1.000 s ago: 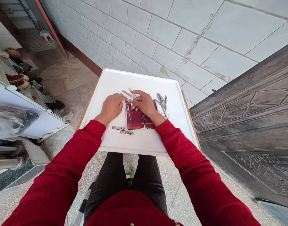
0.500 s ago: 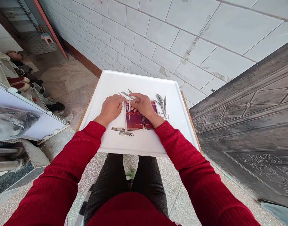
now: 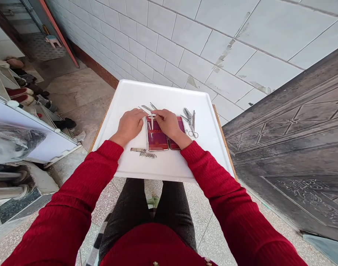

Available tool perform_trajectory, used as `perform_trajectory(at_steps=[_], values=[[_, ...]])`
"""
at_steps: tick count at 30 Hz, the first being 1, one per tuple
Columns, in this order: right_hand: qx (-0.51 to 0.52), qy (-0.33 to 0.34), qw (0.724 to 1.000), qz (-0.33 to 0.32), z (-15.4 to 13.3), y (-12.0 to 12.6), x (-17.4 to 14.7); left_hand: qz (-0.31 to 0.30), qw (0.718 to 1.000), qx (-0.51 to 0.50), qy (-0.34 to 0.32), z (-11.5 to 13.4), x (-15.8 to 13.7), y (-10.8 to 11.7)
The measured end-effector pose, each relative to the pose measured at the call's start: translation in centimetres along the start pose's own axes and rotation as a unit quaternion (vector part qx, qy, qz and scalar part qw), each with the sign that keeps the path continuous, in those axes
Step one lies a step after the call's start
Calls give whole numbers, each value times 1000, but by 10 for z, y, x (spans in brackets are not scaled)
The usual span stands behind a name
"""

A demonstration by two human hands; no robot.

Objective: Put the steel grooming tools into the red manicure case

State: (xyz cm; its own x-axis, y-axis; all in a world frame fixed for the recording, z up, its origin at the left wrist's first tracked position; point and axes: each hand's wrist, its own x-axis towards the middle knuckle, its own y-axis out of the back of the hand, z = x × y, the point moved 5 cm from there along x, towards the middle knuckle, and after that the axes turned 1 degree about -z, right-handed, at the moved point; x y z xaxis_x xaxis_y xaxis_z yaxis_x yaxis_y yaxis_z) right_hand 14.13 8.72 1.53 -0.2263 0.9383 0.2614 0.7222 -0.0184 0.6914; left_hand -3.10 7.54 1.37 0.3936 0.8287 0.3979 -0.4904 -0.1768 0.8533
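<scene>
An open manicure case (image 3: 159, 145) with a dark red lining and a row of loops lies on a white tabletop. My right hand (image 3: 169, 123) is over its upper middle, closed in a pinch on a slim metal manicure tool (image 3: 152, 123) that points down toward the loops. Along the case's upper left edge is my left hand (image 3: 131, 125), fingers curled together; what they hold, if anything, is hidden. Thin metal tools (image 3: 146, 108) lie just beyond the fingertips. Another slim tool (image 3: 150, 129) sits in the left side of the case.
Two nail clippers (image 3: 148, 155) lie near the case's lower left. Scissors (image 3: 193, 132) and plier-like nippers (image 3: 188, 113) rest to the right. The white tabletop (image 3: 163, 170) has a raised rim. A tiled wall (image 3: 169, 48) stands behind, a dark carved door (image 3: 290, 147) at right.
My right fingers have shifted slightly, closing up at the top of the slim tool, which stays over the loops. My left hand stays almost in place by the case.
</scene>
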Motion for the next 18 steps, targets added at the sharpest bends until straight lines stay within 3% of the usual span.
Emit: perform_trajectory(at_steps=[7,18], values=[[-72,24,997,-16,-7,-4,-3,0,1000,-8,-13,2,0,1],[-105,30,993,-37,-16,-9,-11,1,1000,-11,-12,2,0,2]])
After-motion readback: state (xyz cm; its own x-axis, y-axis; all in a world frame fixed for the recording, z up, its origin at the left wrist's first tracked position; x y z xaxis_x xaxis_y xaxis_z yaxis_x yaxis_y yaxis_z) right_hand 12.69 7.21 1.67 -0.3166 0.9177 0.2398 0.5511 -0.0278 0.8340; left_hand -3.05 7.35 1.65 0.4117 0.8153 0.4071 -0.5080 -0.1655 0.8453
